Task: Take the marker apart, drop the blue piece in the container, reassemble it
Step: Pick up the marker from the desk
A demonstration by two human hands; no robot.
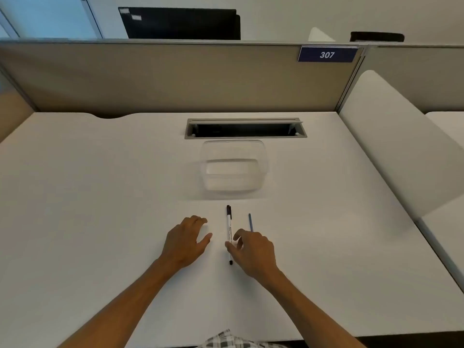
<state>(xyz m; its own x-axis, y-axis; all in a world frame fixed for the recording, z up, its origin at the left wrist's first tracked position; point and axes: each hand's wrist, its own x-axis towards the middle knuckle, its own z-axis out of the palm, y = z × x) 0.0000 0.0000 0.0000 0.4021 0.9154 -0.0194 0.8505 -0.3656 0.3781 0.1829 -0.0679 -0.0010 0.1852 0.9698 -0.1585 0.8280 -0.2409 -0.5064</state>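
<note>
A checked garment (226,341) shows at the bottom edge, nearest the camera, with both bare forearms reaching forward from it over the white table (100,197). The right hand (253,252) curls over the lower half of the marker (229,232): thumb and forefinger stand apart, one on either side of the barrel, the thumb tip touching or nearly touching it, so the grip is partly open and not yet closed on anything. The left hand (187,241) rests palm-down just left of the marker, fingers loosely bent, holding nothing. The marker lies flat, white-barrelled, its dark cap pointing away from the person and a small dark end pointing toward them. A thin blue piece (250,222) lies parallel just to its right, its near end hidden behind the right hand's fingers; whether it comes from this marker cannot be told. Beyond both stands the clear plastic container (234,167), apparently empty, in front of the table's cable slot (244,128). Judged step: picking up the marker. A pinch at mid-barrel, leaving both ends free, should let the left hand pull the cap or end plug.
</note>
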